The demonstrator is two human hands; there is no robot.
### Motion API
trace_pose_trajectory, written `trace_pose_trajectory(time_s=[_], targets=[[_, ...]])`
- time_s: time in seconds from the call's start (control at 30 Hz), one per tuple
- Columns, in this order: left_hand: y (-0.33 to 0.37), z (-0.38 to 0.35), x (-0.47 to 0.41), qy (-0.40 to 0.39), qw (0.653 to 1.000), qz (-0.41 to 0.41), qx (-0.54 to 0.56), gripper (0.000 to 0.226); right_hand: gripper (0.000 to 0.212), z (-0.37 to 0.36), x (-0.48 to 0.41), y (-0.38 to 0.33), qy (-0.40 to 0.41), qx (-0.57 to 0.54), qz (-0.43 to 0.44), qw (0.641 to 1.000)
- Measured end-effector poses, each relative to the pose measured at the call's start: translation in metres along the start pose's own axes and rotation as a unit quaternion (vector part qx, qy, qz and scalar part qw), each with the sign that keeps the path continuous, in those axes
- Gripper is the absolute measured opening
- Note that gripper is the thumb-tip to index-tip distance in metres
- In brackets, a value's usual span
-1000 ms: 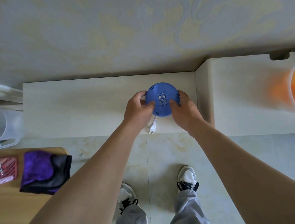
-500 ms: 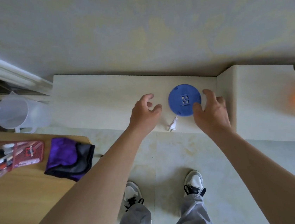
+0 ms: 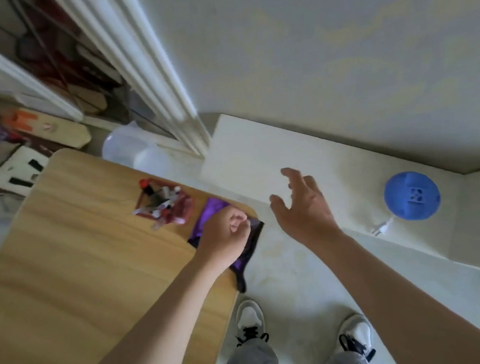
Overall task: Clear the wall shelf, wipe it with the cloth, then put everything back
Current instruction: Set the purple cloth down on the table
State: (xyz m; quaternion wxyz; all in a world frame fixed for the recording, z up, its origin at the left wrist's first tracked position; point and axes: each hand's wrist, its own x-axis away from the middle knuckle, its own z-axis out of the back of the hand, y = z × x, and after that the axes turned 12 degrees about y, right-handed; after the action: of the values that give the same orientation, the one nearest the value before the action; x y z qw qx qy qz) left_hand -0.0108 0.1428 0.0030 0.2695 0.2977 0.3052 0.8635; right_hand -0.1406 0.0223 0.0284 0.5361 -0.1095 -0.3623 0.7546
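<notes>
The white wall shelf (image 3: pixel 259 155) runs along the wall, with a blue round device (image 3: pixel 411 195) lying at its right end and a white plug (image 3: pixel 379 228) at the front edge. On the corner of the wooden table (image 3: pixel 77 260) lies the purple and black cloth (image 3: pixel 241 259). My left hand (image 3: pixel 227 238) is over that cloth with its fingers curled; nothing shows inside them. With fingers spread, my right hand (image 3: pixel 303 207) hangs in front of the shelf's middle and holds nothing.
A red mesh holder with pens (image 3: pixel 165 209) lies on the table beside the cloth. A clear plastic jug (image 3: pixel 136 151) stands left of the shelf, by a white door frame (image 3: pixel 160 71). Cluttered boxes fill the far left. My shoes are on the tiled floor below.
Both hands have left the blue device, which stays on the shelf. My view swung left. My left hand moved over the cloth and curled; my right hand drifted left, open.
</notes>
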Motion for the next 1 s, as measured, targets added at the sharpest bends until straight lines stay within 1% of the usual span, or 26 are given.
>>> trace_pose_trajectory(time_s=[0.07, 0.13, 0.23, 0.3, 0.33, 0.4, 0.47, 0.5, 0.53, 0.57, 0.63, 0.7, 0.73, 0.8, 0.83, 0.93, 1.0], targets=[[-0.025, 0.027, 0.006, 0.011, 1.0, 0.005, -0.005, 0.005, 0.059, -0.025, 0.006, -0.028, -0.031, -0.003, 0.029, 0.999], [-0.047, 0.05, 0.012, 0.038, 0.999, 0.022, -0.01, 0.006, 0.064, -0.045, 0.013, -0.052, -0.069, -0.002, 0.049, 0.996], [-0.077, 0.077, 0.016, 0.123, 0.99, 0.061, -0.016, 0.016, 0.072, -0.071, 0.021, -0.079, -0.114, 0.007, 0.064, 0.991], [-0.094, 0.089, 0.012, 0.179, 0.98, 0.09, 0.016, 0.023, 0.075, -0.086, 0.025, -0.091, -0.128, 0.002, 0.072, 0.989], [-0.1, 0.094, 0.009, 0.193, 0.975, 0.104, 0.043, 0.031, 0.075, -0.093, 0.027, -0.096, -0.134, 0.0, 0.077, 0.988], [-0.109, 0.101, 0.0, 0.191, 0.97, 0.118, 0.094, 0.056, 0.077, -0.108, 0.027, -0.103, -0.143, -0.001, 0.083, 0.986], [-0.115, 0.106, -0.01, 0.168, 0.97, 0.108, 0.138, 0.081, 0.083, -0.121, 0.024, -0.107, -0.146, -0.007, 0.072, 0.987], [-0.116, 0.108, -0.014, 0.154, 0.971, 0.099, 0.154, 0.087, 0.087, -0.127, 0.023, -0.109, -0.144, -0.004, 0.065, 0.988], [-0.116, 0.109, -0.018, 0.138, 0.972, 0.089, 0.166, 0.09, 0.092, -0.131, 0.022, -0.11, -0.139, -0.001, 0.06, 0.988], [-0.115, 0.109, -0.022, 0.124, 0.973, 0.078, 0.177, 0.087, 0.096, -0.135, 0.021, -0.11, -0.136, 0.0, 0.055, 0.989], [-0.112, 0.109, -0.027, 0.106, 0.973, 0.065, 0.196, 0.073, 0.098, -0.141, 0.019, -0.111, -0.131, -0.009, 0.047, 0.99], [-0.109, 0.107, -0.03, 0.11, 0.968, 0.075, 0.212, 0.058, 0.091, -0.145, 0.018, -0.11, -0.125, -0.021, 0.041, 0.991], [-0.107, 0.107, -0.031, 0.116, 0.965, 0.085, 0.219, 0.055, 0.084, -0.148, 0.017, -0.109, -0.12, -0.026, 0.038, 0.992], [-0.105, 0.105, -0.033, 0.128, 0.96, 0.102, 0.227, 0.056, 0.069, -0.151, 0.017, -0.109, -0.109, -0.032, 0.027, 0.993], [-0.103, 0.105, -0.033, 0.136, 0.957, 0.107, 0.232, 0.055, 0.066, -0.152, 0.016, -0.109, -0.105, -0.033, 0.023, 0.994], [-0.092, 0.105, -0.034, 0.158, 0.948, 0.117, 0.25, 0.051, 0.067, -0.152, 0.015, -0.111, -0.099, -0.035, 0.02, 0.994], [-0.083, 0.105, -0.037, 0.163, 0.947, 0.113, 0.254, 0.053, 0.067, -0.147, 0.011, -0.111, -0.093, -0.049, 0.022, 0.994]])
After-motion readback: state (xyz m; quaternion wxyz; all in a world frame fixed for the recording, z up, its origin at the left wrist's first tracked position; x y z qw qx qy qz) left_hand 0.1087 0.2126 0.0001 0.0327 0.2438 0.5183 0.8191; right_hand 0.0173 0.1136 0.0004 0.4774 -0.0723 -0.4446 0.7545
